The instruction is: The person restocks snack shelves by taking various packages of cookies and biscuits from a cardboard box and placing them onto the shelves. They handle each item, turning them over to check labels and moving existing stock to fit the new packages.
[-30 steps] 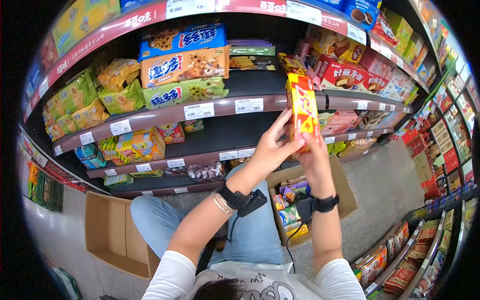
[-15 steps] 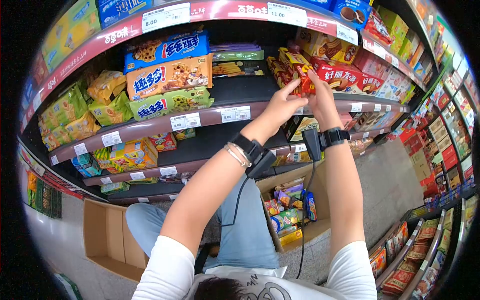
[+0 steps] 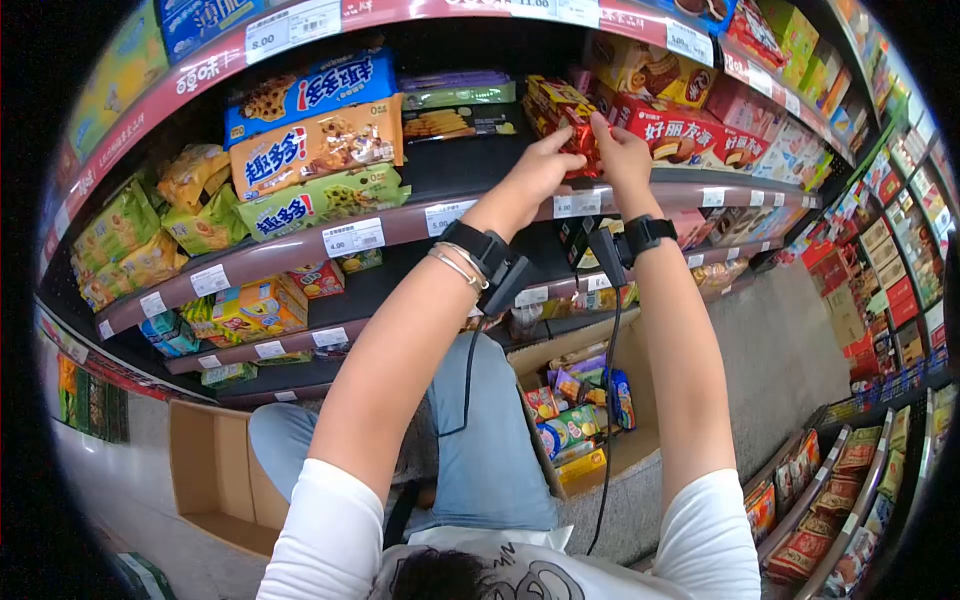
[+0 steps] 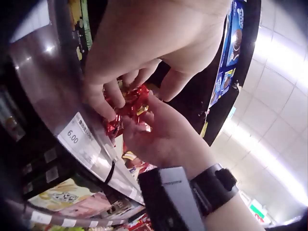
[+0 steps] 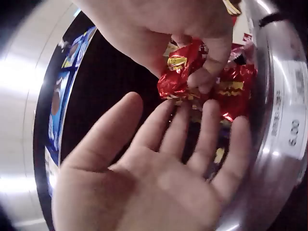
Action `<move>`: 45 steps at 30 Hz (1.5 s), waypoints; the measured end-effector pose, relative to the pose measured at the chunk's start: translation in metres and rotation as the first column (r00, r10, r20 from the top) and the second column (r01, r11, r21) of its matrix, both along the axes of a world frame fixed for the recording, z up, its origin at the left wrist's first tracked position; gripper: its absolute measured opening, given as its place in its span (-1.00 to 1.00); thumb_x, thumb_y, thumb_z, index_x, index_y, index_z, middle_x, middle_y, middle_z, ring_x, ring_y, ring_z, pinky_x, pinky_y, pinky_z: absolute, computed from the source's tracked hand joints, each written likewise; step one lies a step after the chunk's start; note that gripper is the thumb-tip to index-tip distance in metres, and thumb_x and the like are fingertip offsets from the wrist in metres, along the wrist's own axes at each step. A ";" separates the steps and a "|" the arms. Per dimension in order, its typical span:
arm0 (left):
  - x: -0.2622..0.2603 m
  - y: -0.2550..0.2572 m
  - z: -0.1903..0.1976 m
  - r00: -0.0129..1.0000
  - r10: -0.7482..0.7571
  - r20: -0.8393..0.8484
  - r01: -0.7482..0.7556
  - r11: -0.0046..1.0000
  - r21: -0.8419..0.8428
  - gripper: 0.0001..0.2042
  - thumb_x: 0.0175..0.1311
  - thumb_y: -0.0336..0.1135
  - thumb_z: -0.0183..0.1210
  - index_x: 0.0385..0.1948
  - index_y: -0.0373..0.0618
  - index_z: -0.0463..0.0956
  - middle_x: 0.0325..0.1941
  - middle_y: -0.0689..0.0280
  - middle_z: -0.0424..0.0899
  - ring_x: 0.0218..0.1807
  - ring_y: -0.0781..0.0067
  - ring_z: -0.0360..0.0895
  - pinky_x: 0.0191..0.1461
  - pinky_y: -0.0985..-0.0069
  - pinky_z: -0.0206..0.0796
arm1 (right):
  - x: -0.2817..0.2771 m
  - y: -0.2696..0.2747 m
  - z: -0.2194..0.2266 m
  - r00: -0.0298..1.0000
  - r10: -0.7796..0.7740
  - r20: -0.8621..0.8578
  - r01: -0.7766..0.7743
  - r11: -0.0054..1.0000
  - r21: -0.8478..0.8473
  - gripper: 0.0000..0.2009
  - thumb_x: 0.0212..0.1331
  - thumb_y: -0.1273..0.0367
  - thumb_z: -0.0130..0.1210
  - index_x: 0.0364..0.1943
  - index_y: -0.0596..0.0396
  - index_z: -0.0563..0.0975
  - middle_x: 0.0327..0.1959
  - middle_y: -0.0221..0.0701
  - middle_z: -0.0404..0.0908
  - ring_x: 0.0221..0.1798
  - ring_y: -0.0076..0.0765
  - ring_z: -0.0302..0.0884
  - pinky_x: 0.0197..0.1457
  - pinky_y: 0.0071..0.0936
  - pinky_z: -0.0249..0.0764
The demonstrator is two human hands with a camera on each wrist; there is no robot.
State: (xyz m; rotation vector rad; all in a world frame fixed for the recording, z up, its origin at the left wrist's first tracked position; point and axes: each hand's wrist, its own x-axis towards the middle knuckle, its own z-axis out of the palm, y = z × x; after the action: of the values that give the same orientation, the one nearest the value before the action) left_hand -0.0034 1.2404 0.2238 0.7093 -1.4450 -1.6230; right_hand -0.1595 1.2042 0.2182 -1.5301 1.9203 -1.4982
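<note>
My right hand (image 3: 622, 158) pinches a shiny red-wrapped snack packet (image 5: 185, 67) between thumb and fingers, at the front of the upper open shelf. Facing it, my left hand (image 3: 538, 172) has its thumb spread apart and its fingers fairly straight, the fingertips right at the packet's lower edge in the right wrist view. A second red packet (image 5: 236, 89) lies beside the first. Behind the hands stand yellow-and-red snack boxes (image 3: 550, 98). Red boxes of pies (image 3: 668, 130) line the shelf just right of the right hand.
Cookie packs (image 3: 315, 140) are stacked on the same shelf to the left. A shelf rail (image 3: 440, 215) with price tags runs below the hands. On the floor are a carton (image 3: 640, 455) holding several snack packs and another open carton (image 3: 215, 470) at left.
Both hands have moved forward to the shelf from above the snack carton, where they held up a yellow-and-red box. In the last half second they shifted slightly left and down in view.
</note>
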 end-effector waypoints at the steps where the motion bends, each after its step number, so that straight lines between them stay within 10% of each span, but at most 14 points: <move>1: -0.001 0.000 -0.003 1.000 0.015 -0.019 -0.015 1.000 -0.006 -0.37 0.21 -0.31 0.03 0.34 -0.12 0.00 0.42 0.18 0.03 0.33 0.28 0.12 0.18 0.26 0.16 | -0.001 -0.002 -0.002 0.999 -0.009 -0.044 0.008 1.000 -0.019 -0.43 0.05 -0.14 0.00 -0.38 0.18 0.62 -0.46 -0.09 0.62 -0.32 -0.01 0.59 -0.18 -0.27 0.44; 4: 0.000 0.004 -0.010 0.997 0.059 -0.047 -0.062 0.996 -0.068 -0.40 0.20 -0.31 0.05 0.32 -0.08 0.07 0.34 0.25 0.22 0.23 0.39 0.24 0.13 0.35 0.21 | -0.006 -0.006 -0.017 0.999 -0.021 0.035 0.022 0.999 -0.040 -0.42 0.09 -0.13 -0.04 -0.23 0.17 0.61 -0.32 -0.03 0.61 -0.13 0.06 0.55 -0.06 -0.26 0.42; 8: -0.005 0.028 -0.044 0.944 0.330 0.005 -0.327 0.936 -0.128 -0.61 0.25 -0.31 0.01 0.14 -0.09 0.38 0.05 0.38 0.52 -0.20 0.64 0.44 -0.21 0.66 0.29 | -0.010 0.027 -0.043 0.919 0.043 0.393 0.062 0.966 -0.251 -0.60 0.16 0.11 0.09 -0.42 0.27 0.56 -0.59 -0.38 0.56 -0.52 -0.56 0.47 -0.45 -0.56 0.34; 13: -0.021 0.078 -0.125 0.983 0.137 0.119 -0.156 0.975 0.162 -0.71 0.25 -0.28 0.03 -0.01 -0.08 0.48 -0.15 0.42 0.58 -0.27 0.66 0.44 -0.26 0.66 0.28 | -0.030 0.093 -0.122 0.867 0.078 0.492 0.029 0.978 -0.207 -0.72 0.20 0.13 0.07 -0.35 0.08 0.51 -0.43 -0.49 0.55 -0.40 -0.63 0.45 -0.41 -0.67 0.30; 17: -0.047 0.099 -0.199 0.988 0.031 0.150 -0.092 0.904 0.417 -0.74 0.24 -0.32 0.04 -0.04 -0.05 0.49 -0.16 0.42 0.59 -0.28 0.65 0.45 -0.31 0.69 0.26 | -0.035 0.135 -0.188 0.532 -0.068 0.844 0.089 0.996 0.025 -0.78 0.23 0.23 0.04 -0.39 0.10 0.48 -0.55 -0.48 0.52 -0.49 -0.57 0.43 -0.45 -0.59 0.29; 24: -0.084 0.105 -0.281 0.966 -0.018 0.260 -0.181 0.671 0.719 -0.75 0.23 -0.30 0.00 -0.07 0.05 0.51 -0.09 0.48 0.56 -0.19 0.60 0.42 -0.12 0.48 0.24 | -0.081 0.161 -0.346 0.483 -0.464 0.742 -0.098 0.814 0.573 -0.79 0.15 0.20 -0.01 -0.26 -0.01 0.47 -0.36 -0.40 0.53 -0.39 -0.42 0.46 -0.45 -0.45 0.32; 27: -0.095 0.105 -0.297 0.961 -0.009 0.278 -0.196 0.687 0.700 -0.72 0.25 -0.29 -0.05 -0.04 0.05 0.50 -0.08 0.46 0.57 -0.21 0.60 0.42 -0.14 0.51 0.22 | -0.090 0.174 -0.397 0.125 -0.566 0.815 -0.048 0.817 0.574 -0.81 0.11 0.31 0.02 -0.27 0.11 0.47 -0.42 -0.38 0.55 -0.53 -0.47 0.42 -0.55 -0.48 0.29; 35: -0.121 0.108 -0.327 0.930 -0.170 0.327 -0.154 0.627 0.764 -0.71 0.25 -0.23 -0.09 -0.03 0.09 0.47 -0.04 0.48 0.56 -0.17 0.59 0.43 -0.14 0.51 0.19 | -0.095 0.214 -0.558 0.036 -0.660 0.751 -0.138 0.741 0.658 -0.75 0.20 0.28 -0.16 -0.15 0.11 0.41 -0.37 -0.30 0.47 -0.36 -0.25 0.46 -0.33 -0.27 0.53; 45: -0.135 0.093 -0.359 0.934 -0.079 0.348 -0.253 0.540 0.803 -0.73 0.06 -0.27 0.10 -0.15 0.12 0.54 -0.25 0.49 0.57 -0.29 0.56 0.44 -0.21 0.43 0.12 | -0.090 0.209 -0.560 -0.012 -0.683 0.730 -0.252 0.709 0.659 -0.73 0.23 0.21 -0.18 -0.24 0.10 0.45 -0.29 -0.25 0.55 -0.30 -0.24 0.54 -0.30 -0.26 0.56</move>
State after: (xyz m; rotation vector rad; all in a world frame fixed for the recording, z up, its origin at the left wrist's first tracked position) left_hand -0.1384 1.3339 -0.1353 1.6682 -0.7010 -2.1770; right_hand -0.2498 1.4134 -0.3416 0.4400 1.3387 -1.1011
